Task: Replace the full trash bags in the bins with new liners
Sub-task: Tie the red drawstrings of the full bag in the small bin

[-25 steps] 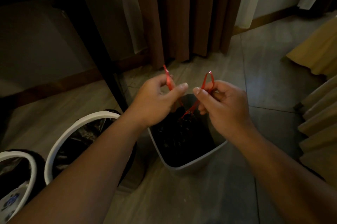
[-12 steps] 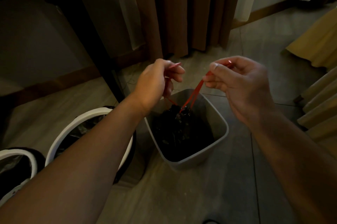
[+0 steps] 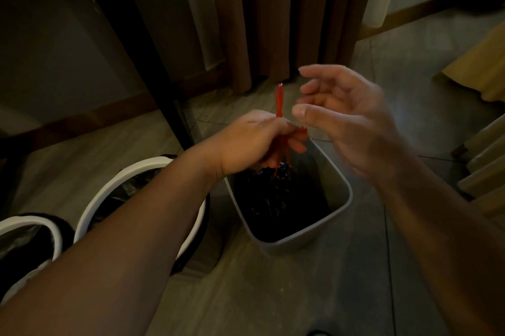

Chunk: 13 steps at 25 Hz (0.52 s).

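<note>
the left grip [image 3: 254, 141] clenches the red drawstrings [image 3: 279, 98] just above the black trash bag [image 3: 276, 196], which sits inside the grey bin [image 3: 340, 206]. the right grip [image 3: 349, 120] hovers beside them, fingers loose and released. half a second ago it pinched one drawstring.

brown curtains [image 3: 273, 21], dark table leg [image 3: 153, 70], grey tiled floor [image 3: 300, 294], yellow fabric [image 3: 481, 73] at right edge

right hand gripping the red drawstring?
No, the right hand is open beside the red drawstring, which only the left hand grips.
</note>
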Motion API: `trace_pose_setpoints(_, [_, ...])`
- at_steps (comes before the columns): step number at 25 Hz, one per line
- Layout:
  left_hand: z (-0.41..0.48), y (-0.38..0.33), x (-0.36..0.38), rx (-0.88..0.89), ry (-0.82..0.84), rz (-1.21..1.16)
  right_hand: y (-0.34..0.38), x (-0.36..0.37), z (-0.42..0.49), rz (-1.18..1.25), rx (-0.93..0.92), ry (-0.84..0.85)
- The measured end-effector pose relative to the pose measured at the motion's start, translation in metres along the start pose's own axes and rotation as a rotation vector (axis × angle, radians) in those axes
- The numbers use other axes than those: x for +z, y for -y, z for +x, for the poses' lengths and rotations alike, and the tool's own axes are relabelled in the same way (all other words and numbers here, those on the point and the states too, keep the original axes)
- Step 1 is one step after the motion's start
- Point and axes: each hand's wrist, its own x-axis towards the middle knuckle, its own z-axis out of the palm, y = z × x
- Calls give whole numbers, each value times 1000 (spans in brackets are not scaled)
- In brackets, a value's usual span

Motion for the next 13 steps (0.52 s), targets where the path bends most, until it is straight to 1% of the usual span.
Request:
trace_pose_setpoints(1, [0,3,-2,-26,-31,-74,-3,-2,-1,-15,44,-17])
trace_pose_setpoints(2, [-1,6,-5,-43,-55,-151,-7,-4,-2,-88,91,3])
trace_pose_setpoints(4, [1,13,-9,-61,-97,-258,-13,-2,-4,-246,151,98])
trace_pose_setpoints(6, [2,18,-11,-76,-106,-295,-16,3,-6,-232,156,131])
trace_pose_setpoints(7, [2,20,-11,-90,-98,-294,-17,5,-6,-236,151,114])
trace_pose_setpoints(8, [2,21,-12,-101,-84,-287,-18,4,-6,-307,125,85])
trace_pose_setpoints(10, [3,24,-15,-100,-81,-266,-20,0,-2,-522,57,17])
trace_pose_setpoints(11, [3,26,-16,-91,-118,-266,-22,-4,-2,-501,70,-3])
trace_pose_setpoints(12, [3,27,-18,-78,-174,-281,-24,-7,-2,-318,134,-4])
trace_pose_setpoints(13, [4,29,-20,-57,-233,-303,-25,-7,-3,-72,242,20])
